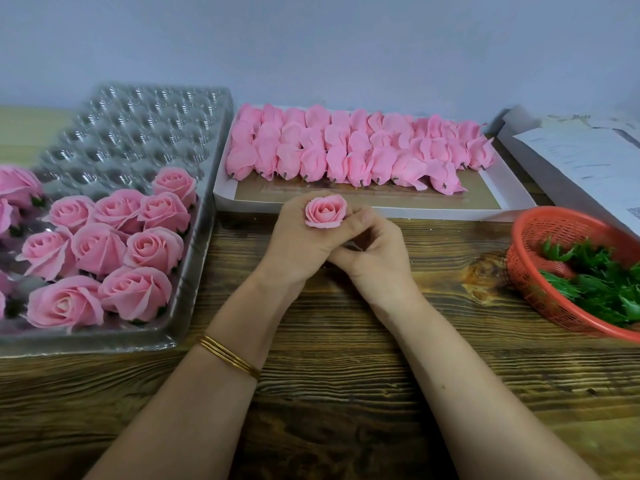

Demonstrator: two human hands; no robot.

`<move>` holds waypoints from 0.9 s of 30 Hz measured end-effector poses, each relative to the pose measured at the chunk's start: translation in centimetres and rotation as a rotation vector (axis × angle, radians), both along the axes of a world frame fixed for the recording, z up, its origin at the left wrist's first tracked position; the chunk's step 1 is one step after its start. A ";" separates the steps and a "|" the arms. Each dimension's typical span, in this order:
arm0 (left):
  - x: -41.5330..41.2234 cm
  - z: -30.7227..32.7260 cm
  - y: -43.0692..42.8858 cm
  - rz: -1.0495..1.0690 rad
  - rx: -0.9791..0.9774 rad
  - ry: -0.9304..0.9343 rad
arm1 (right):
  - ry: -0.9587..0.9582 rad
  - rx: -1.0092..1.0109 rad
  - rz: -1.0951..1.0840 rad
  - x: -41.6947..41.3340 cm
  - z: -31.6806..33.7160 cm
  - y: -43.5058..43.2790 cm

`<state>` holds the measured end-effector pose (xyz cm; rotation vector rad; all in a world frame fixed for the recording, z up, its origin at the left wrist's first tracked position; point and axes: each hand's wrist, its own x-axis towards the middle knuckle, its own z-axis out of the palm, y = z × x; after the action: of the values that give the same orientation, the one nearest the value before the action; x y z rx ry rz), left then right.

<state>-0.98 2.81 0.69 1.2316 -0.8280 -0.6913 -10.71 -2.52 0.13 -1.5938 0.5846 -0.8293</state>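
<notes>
My left hand (300, 241) holds a small pink rose head (325, 211) upright above the wooden table (346, 358), fingers curled round its base. My right hand (375, 252) is pressed against the left from the right, its fingers curled under the flower's base; what they pinch there is hidden. A gold bangle sits on my left wrist.
A clear plastic cell tray (145, 133) at the left holds several finished pink roses (104, 244). A white flat box (512, 199) behind my hands holds rows of pink rose blanks (346, 150). A red mesh basket (540, 237) of green leaf pieces (595, 282) stands at the right, papers (581, 157) behind it.
</notes>
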 end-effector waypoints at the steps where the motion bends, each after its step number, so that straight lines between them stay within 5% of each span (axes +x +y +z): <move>1: 0.0 0.1 0.1 -0.021 -0.009 -0.002 | -0.007 -0.005 0.014 -0.1 0.0 -0.1; 11: 0.8 0.5 0.7 -0.203 0.020 -0.024 | 0.043 0.092 0.169 -0.8 0.5 -1.1; 27: 0.4 0.1 0.3 -0.087 0.013 -0.047 | -0.008 -0.051 0.046 -0.4 0.4 -0.1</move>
<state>-0.53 3.11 0.82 1.2336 -0.9218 -0.7408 -11.07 -2.64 0.50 -1.6438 0.5234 -0.8217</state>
